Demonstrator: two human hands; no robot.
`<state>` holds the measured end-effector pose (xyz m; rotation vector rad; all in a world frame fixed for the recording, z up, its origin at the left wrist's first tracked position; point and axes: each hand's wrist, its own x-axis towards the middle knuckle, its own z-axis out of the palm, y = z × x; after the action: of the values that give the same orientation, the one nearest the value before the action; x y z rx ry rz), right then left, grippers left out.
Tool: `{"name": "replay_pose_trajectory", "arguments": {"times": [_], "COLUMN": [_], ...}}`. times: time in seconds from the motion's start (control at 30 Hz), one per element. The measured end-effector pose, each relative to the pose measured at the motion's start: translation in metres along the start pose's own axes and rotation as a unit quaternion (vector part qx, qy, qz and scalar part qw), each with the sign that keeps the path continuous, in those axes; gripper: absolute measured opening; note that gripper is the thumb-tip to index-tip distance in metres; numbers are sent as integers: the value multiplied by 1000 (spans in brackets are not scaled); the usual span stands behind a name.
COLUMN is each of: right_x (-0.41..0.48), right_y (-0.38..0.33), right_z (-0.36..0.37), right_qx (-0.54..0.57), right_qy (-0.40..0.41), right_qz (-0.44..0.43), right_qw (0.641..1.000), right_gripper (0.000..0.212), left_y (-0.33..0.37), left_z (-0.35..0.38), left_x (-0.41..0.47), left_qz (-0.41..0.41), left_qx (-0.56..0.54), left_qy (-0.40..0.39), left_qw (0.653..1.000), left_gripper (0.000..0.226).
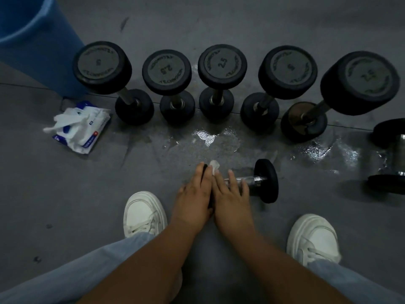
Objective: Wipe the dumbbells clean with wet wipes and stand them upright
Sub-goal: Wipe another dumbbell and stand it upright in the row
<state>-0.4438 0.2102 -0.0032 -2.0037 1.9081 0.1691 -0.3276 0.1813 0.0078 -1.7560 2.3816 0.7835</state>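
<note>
A black dumbbell point(266, 181) with a chrome handle lies on its side on the grey floor in front of me. My left hand point(192, 194) curls over its left head, which is mostly hidden. My right hand point(230, 194) lies over the handle beside it, and a white wet wipe point(214, 166) pokes out at its index finger, between the two hands. Behind it, several black dumbbells stand upright in a row, from one at the left point(103, 66) to one at the right point(359, 82).
Another dumbbell point(388, 156) lies on its side at the right edge. An open pack of wet wipes point(81, 126) sits at the left, below a blue bucket point(32, 40). Wet patches point(206, 137) shine on the floor. My white shoes point(142, 213) point(313, 238) flank my arms.
</note>
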Motion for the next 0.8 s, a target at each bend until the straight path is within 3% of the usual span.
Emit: {"name": "replay_pose_trajectory", "arguments": {"times": [0.1, 0.2, 0.27, 0.4, 0.47, 0.5, 0.7, 0.8], "right_x": [7, 2, 25, 69, 73, 70, 26, 32], "right_y": [1, 6, 14, 28, 28, 27, 16, 17], "right_z": [-8, -14, -24, -42, -41, -39, -15, -21], "right_qx": [12, 61, 61, 206, 127, 75, 51, 59], "right_qy": [-14, 88, 64, -96, -112, -102, 44, 24], "right_qz": [17, -10, -36, -2, -8, -14, -42, -33], "right_qw": [1000, 994, 995, 974, 986, 992, 997, 997], "right_gripper": [83, 35, 20, 30, 26, 26, 30, 29], "left_y": [0, 0, 0, 1, 2, 2, -1, 0], "left_z": [-1, -2, -4, -7, -7, -8, -7, -7], "left_x": [-1, 1, 3, 4, 4, 6, 9, 11], "left_qz": [5, 2, -3, -12, -15, -16, -9, -13], "left_qx": [3, -3, -6, -3, -1, -2, 1, 1], "left_qy": [2, -4, -11, -27, -28, -29, -28, -27], "left_qw": [1000, 1000, 1000, 1000, 999, 999, 1000, 1000], "left_gripper": [114, 110, 110, 114, 113, 113, 111, 112]}}
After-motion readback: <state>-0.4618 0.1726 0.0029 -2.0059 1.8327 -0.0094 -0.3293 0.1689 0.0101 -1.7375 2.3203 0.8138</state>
